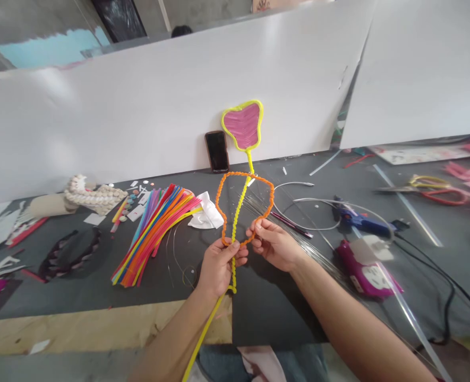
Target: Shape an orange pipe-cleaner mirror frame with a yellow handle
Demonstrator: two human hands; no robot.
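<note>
A wavy, twisted orange pipe cleaner (273, 197) forms a rounded loop held up above the dark tabletop. My left hand (219, 265) pinches its lower left part, where a twisted yellow pipe cleaner (238, 209) crosses the loop from top to bottom. A plain yellow length trails down past the left wrist. On the lower right side, the fingertips of my right hand (276, 244) are closed on the orange pipe cleaner. Beyond the loop, a pink panel with a fuzzy yellow outline (242, 124) leans against the white board on a yellow stem.
Left of my hands lies a bundle of coloured pipe cleaners (155, 233) beside a white wrapper (206, 212). A phone (217, 152) leans on the white board (139, 111). Rightward are thin wires (310, 249), a blue glue gun (362, 220), scissors (426, 189) and a magenta box (362, 270).
</note>
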